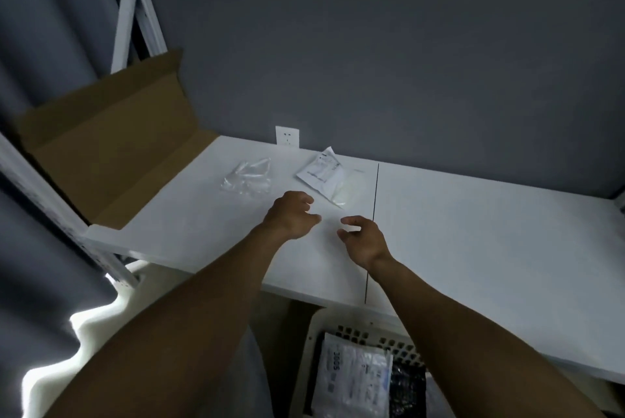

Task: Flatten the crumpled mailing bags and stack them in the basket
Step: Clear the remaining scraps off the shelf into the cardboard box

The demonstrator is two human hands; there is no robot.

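Grey wall, big white table (473, 231), two bare hands over it w/ nothing in them.

The open cardboard box (111, 153) sits at the table's left end, out of the way. The basket (306, 356) is on the floor by the table's near edge, w/ a white bag (351, 380) & a black bag (407, 390) lying in it. I think it's kept low & close for easy drops. Two more bags lie on the table, well apart from the basket: a white mailing bag (321, 174) near the wall & a crumpled clear bag (248, 177) to its left. The left hand (291, 214) & right hand (362, 238) are just short of the white one, fingers loosely bent, gripping nothing, prob. about to reach. Nothing sits btw hands & bags. A small wall socket (287, 136) is behind.
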